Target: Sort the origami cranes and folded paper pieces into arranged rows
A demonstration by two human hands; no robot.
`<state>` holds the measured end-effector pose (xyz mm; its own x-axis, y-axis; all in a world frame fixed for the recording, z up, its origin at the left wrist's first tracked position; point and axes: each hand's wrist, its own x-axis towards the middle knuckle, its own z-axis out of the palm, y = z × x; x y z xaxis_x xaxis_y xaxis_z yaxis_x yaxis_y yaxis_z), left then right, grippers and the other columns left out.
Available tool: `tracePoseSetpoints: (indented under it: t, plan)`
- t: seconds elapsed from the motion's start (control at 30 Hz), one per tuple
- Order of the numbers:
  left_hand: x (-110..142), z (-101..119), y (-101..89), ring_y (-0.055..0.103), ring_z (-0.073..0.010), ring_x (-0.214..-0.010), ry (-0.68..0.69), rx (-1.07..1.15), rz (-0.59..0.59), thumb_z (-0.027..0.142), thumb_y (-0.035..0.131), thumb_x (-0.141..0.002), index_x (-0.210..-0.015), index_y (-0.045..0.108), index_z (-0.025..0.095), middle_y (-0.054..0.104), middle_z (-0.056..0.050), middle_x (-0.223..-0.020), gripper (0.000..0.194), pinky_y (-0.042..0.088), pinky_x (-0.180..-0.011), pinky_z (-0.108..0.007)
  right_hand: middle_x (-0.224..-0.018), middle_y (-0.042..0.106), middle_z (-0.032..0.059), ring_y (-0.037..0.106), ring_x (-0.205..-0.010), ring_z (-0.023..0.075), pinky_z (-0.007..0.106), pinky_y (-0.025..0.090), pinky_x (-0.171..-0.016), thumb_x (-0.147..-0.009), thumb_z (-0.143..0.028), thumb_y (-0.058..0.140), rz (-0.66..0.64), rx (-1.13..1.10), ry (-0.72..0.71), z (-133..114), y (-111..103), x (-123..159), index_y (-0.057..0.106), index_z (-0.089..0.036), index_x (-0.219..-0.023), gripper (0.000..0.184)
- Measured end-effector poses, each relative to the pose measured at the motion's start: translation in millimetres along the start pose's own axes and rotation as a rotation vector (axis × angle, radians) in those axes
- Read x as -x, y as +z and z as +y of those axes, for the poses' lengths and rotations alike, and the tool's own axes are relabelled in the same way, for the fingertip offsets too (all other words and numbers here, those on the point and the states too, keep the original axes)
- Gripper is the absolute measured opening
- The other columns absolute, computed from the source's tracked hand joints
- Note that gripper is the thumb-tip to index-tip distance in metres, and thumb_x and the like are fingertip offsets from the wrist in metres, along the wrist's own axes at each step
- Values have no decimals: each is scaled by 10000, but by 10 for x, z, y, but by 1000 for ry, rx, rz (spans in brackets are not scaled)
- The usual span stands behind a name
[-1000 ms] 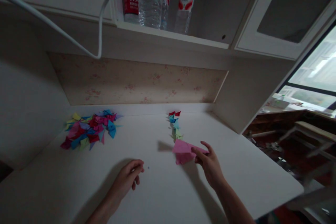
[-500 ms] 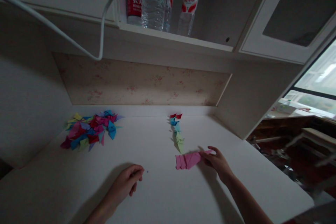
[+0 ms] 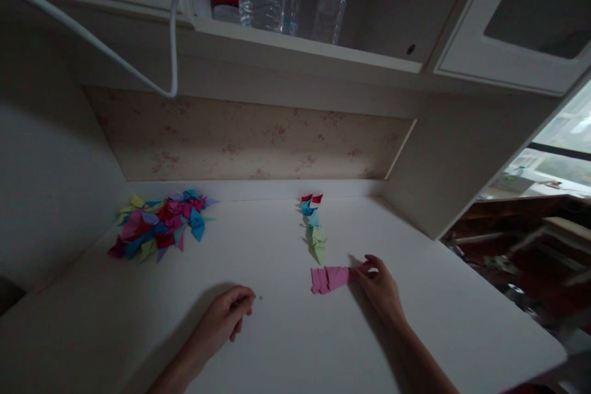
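Bare left hand (image 3: 231,313), bare right hand (image 3: 382,290)
Slim left forearm (image 3: 187,354) at seven o'clock, slim right forearm (image 3: 422,351) near five, both uncovered.

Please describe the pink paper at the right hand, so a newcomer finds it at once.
On the white desk, find the short row of folded papers. Just nearer than its green end, the right hand pinches the pink paper. Unlike the row's pieces, it is pink, longer, and creased across its left end.

Folded paper (image 3: 330,280) is pink, desk (image 3: 281,345) plain white, wallpaper (image 3: 252,138) kinda beige with pinkish florals, pile (image 3: 161,225) a wild blue-red-yellow-purple mix.
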<state>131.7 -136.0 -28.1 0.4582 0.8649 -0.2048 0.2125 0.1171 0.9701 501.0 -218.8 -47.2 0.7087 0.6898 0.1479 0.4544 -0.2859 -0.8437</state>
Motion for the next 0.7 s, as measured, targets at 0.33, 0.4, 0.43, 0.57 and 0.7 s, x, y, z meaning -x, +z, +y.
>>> tracePoseSetpoints:
  t: [0.33,0.4,0.43,0.57,0.7]
  plan:
    - [15,8,5,437,-66,-408,14,-17,13,454,590,-733,-834,644,159,561,21,-664,317,297,-357,-185,-1044,543,94,591,-694,169,318,488,-674,-655,-403,685,125,50,-157,-34,2,59,670,-174,-939,366]
    - [14,-3,4,437,-66,-405,6,-18,12,457,591,-732,-834,640,156,559,20,-662,321,295,-356,-184,-1039,547,91,591,-691,170,318,490,-670,-664,-415,682,119,52,-149,-11,1,47,672,-174,-934,362]
    - [12,-10,4,438,-66,-405,5,-18,8,459,589,-734,-837,638,155,558,21,-663,325,298,-356,-184,-1036,552,90,589,-691,171,317,488,-663,-671,-423,677,118,53,-145,8,-2,37,673,-173,-940,367]
    - [-8,-45,0,433,-64,-413,22,-22,-5,471,566,-757,-867,632,155,558,23,-678,342,303,-356,-183,-1017,587,91,582,-709,189,328,478,-665,-753,-438,588,125,69,-165,81,-35,19,674,-178,-964,347]
    - [-26,-72,-1,424,-63,-412,11,-43,-5,482,557,-751,-870,624,157,558,27,-678,353,298,-353,-185,-1066,619,98,558,-984,262,393,439,-858,-811,-362,487,25,172,-464,41,-45,97,683,-206,-985,305]
